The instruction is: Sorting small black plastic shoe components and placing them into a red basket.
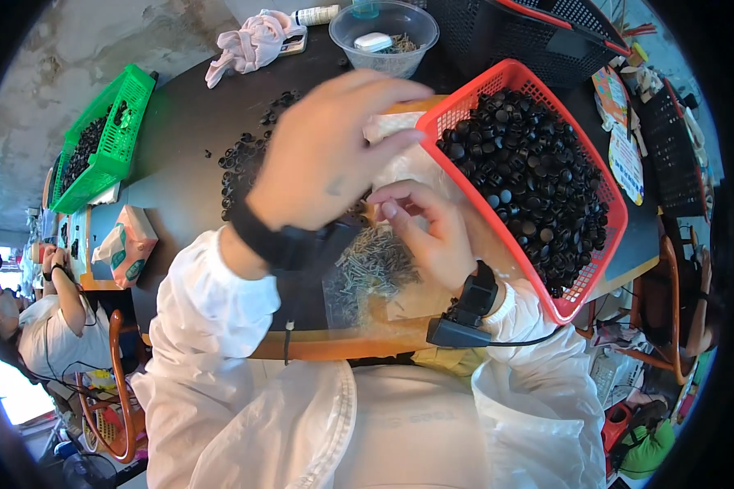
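Note:
My left hand (326, 147) is raised over the table, slightly blurred, its fingers stretched out and apart toward the near-left rim of a red basket (510, 69). Nothing shows in it. Below it and to the right, my right hand (436, 232) is pinched, thumb against forefinger; whatever lies between the tips is too small to make out. Many small round black plastic caps (538, 167) fill the basket. Short metal screws or pins (375, 265) lie heaped on clear plastic just below my hands. Partly behind my left hand, loose black ring-shaped parts (240, 167) are scattered.
A green basket (98, 175) of black parts stands at left, near a tissue pack (130, 248). At the back are a pink cloth (257, 41), a clear bowl (347, 33) and a black crate (538, 53). Another person (65, 330) sits at far left.

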A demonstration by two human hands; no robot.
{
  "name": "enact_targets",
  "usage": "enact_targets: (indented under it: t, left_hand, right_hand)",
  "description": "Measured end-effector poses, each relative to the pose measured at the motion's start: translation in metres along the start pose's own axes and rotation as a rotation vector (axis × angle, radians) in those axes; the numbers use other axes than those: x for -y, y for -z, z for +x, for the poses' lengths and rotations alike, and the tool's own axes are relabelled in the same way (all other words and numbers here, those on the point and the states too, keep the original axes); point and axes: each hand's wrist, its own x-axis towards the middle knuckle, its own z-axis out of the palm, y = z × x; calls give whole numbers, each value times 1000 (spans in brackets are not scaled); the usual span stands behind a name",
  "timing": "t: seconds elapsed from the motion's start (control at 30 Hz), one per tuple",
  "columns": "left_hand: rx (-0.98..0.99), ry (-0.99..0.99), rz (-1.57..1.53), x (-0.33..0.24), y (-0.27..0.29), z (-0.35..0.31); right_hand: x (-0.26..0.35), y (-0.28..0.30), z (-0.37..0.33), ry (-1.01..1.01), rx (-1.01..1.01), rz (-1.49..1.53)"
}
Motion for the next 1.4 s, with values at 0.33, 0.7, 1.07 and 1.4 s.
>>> enact_targets:
  t: [0.33, 0.7, 1.07, 1.4]
  left_hand:
    - [256, 187, -27, 7, 51, -95]
    - [226, 3, 90, 18, 3, -120]
    - [181, -67, 63, 38, -4, -126]
    - [237, -103, 114, 38, -4, -130]
  right_hand:
    - [-1, 10, 13, 157, -140, -536]
    - [-13, 0, 28, 283, -11, -912]
    - [-5, -1, 26, 153, -113, -612]
    - [-1, -4, 18, 35, 1, -363]
